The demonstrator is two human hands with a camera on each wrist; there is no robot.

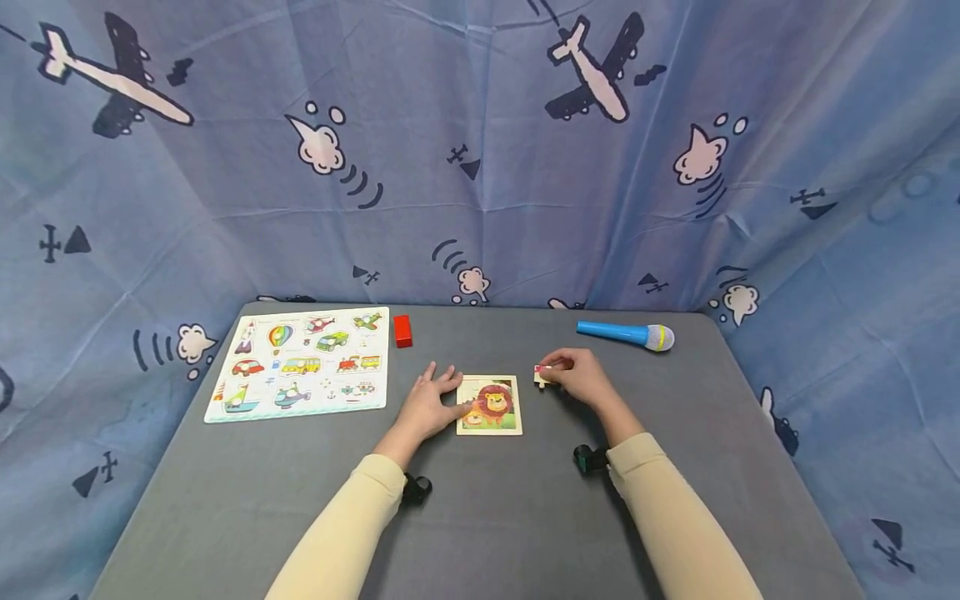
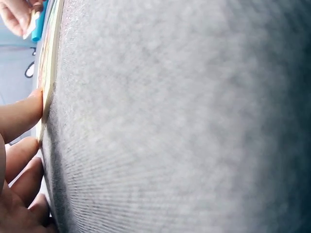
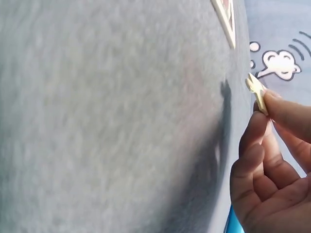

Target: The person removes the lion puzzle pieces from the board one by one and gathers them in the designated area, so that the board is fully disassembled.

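Observation:
A small square lion puzzle (image 1: 495, 404) with a pale wooden border lies flat on the table, a lion and a smaller cub pictured on it. At its left side is my left hand (image 1: 429, 406), fingers spread, with the thumb (image 2: 22, 115) touching the puzzle's edge. To the right of the puzzle, my right hand (image 1: 581, 377) pinches a small wooden jigsaw piece (image 3: 256, 92) between thumb and fingertips. The piece, cream with a bit of red, is held tilted above the table. Its printed face is mostly hidden in the right wrist view.
A white picture board (image 1: 300, 364) with vehicles lies at the left. Next to it, near the back edge, is a red block (image 1: 402, 331). A blue toy microphone (image 1: 626, 335) lies behind my right hand. Patterned blue cloth (image 1: 480, 167) hangs behind the grey table (image 1: 495, 517).

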